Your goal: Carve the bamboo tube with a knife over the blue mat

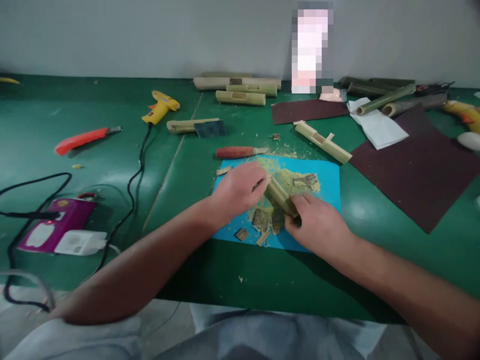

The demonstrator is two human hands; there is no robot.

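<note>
In the centre of the frame, both hands are holding a short bamboo piece (279, 196) that is lying slanted, just above a blue mat (330, 180). The left hand (240, 190) is closing its grip over the upper end of the piece, with the fingers curled around it, and the right hand (318, 225) is pinching the lower end, its grip pressed tightly on the bamboo. Under the hands, pale shavings (288, 177) and small dark chips are covering the middle of the mat, while its right part is staying bare. A red-handled knife (240, 152) is lying just beyond the mat's upper edge, and a notched bamboo stick (323, 142) is resting near the upper right corner. A dark sandpaper sheet (412, 175) is lying to the right, apart from the mat. The green tabletop (262, 280) is giving open room between the mat and its front edge at the bottom, and also to the left, up to a black cable (135, 170).
</note>
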